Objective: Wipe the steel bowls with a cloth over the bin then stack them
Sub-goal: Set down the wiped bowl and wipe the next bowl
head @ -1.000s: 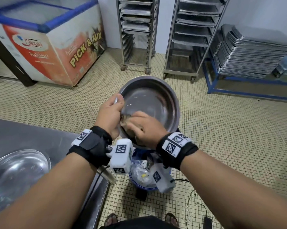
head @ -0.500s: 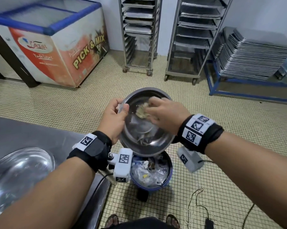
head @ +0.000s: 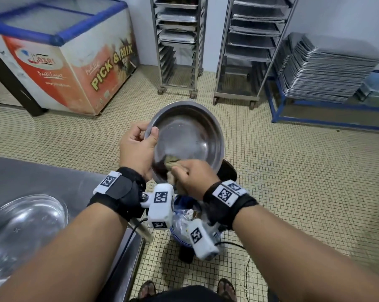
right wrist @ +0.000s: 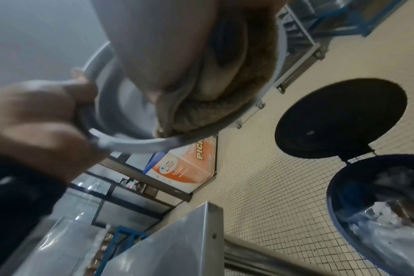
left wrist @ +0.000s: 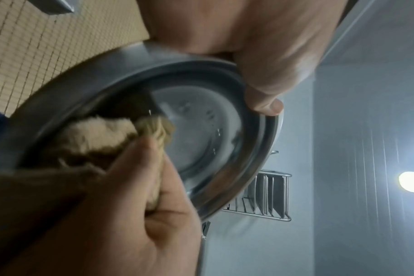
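The left hand (head: 138, 150) pinches the rim of the round shiny steel bowl (head: 190, 136) and holds it tipped up in the air over the blue round bin (right wrist: 376, 214). The right hand (head: 191, 177) squeezes the crumpled tan cloth (left wrist: 102, 134) and presses it on the bowl's low inside edge. A hard push could twist the slippery rim out of that small pinch. Then the bowl may drop into the bin's trash. A second shiny steel bowl (head: 25, 225) sits at the steel table's (head: 53, 182) near edge.
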`<act>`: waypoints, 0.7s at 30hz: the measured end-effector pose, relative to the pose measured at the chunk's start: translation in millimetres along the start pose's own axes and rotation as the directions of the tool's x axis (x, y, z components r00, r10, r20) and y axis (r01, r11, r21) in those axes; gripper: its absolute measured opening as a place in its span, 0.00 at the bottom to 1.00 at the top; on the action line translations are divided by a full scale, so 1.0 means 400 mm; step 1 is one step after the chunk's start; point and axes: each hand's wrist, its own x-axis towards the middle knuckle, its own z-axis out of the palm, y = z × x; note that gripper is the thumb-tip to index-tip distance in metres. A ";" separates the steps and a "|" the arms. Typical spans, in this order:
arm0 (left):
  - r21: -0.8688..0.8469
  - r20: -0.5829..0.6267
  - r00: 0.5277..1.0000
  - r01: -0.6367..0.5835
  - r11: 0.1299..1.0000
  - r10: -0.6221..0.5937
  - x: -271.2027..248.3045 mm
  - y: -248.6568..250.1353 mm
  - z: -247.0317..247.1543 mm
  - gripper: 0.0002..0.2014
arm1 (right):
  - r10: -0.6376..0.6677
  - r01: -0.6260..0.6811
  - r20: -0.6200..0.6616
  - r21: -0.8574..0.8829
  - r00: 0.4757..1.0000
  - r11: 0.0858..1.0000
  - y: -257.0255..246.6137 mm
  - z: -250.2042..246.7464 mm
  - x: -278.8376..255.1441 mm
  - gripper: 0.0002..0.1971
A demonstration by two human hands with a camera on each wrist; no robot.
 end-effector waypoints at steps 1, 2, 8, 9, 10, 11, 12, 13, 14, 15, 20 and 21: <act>0.014 -0.002 1.000 -0.018 1.000 0.018 -0.005 -0.003 0.003 0.13 | -0.036 0.036 0.032 0.001 0.999 0.999 -0.006 0.015 -0.004 0.14; 0.009 -0.008 1.000 -0.023 1.000 0.023 -0.008 -0.008 0.003 0.14 | -0.058 0.058 0.072 0.000 0.996 0.998 -0.011 0.016 -0.010 0.13; -0.031 0.005 0.999 0.045 0.999 -0.044 -0.024 -0.036 -0.011 0.13 | 0.086 0.015 0.212 -0.437 0.973 0.899 0.060 -0.042 -0.031 0.13; -0.017 0.020 0.999 0.033 0.999 -0.032 -0.031 -0.038 -0.007 0.12 | 0.122 -0.017 0.184 -0.490 0.975 0.872 0.080 -0.049 -0.034 0.14; 0.003 0.029 0.999 0.024 1.000 -0.024 -0.035 -0.041 -0.005 0.12 | 0.150 -0.047 0.150 -0.536 0.977 0.843 0.099 -0.057 -0.039 0.14; 0.017 0.031 0.999 0.023 1.000 -0.024 -0.038 -0.043 -0.006 0.11 | 0.178 -0.083 0.113 -0.567 0.978 0.820 0.118 -0.070 -0.045 0.13; 0.025 0.029 0.999 0.030 0.999 -0.030 -0.040 -0.042 -0.008 0.12 | 0.202 -0.124 0.073 -0.572 0.977 0.811 0.132 -0.087 -0.055 0.13; 0.020 0.023 0.999 0.039 0.999 -0.039 -0.038 -0.042 -0.012 0.12 | 0.214 -0.162 0.032 -0.546 0.976 0.822 0.146 -0.103 -0.062 0.13; 0.009 0.019 0.999 0.051 0.999 -0.051 -0.035 -0.040 -0.016 0.13 | 0.204 -0.185 -0.015 -0.492 0.979 0.851 0.151 -0.120 -0.072 0.14; -0.009 0.017 0.998 0.062 0.998 -0.062 -0.032 -0.037 -0.020 0.12 | 0.176 -0.185 -0.062 -0.436 0.983 0.881 0.152 -0.133 -0.079 0.15; -0.028 0.109 0.987 0.126 0.992 -0.122 -0.050 -0.019 -0.003 0.10 | -0.030 -0.055 -0.221 -0.367 0.975 0.929 0.111 -0.138 -0.045 0.15; -0.046 0.133 0.985 0.114 0.992 -0.107 -0.054 -0.010 0.005 0.10 | -0.035 -0.052 -0.220 -0.377 0.975 0.925 0.111 -0.125 -0.035 0.13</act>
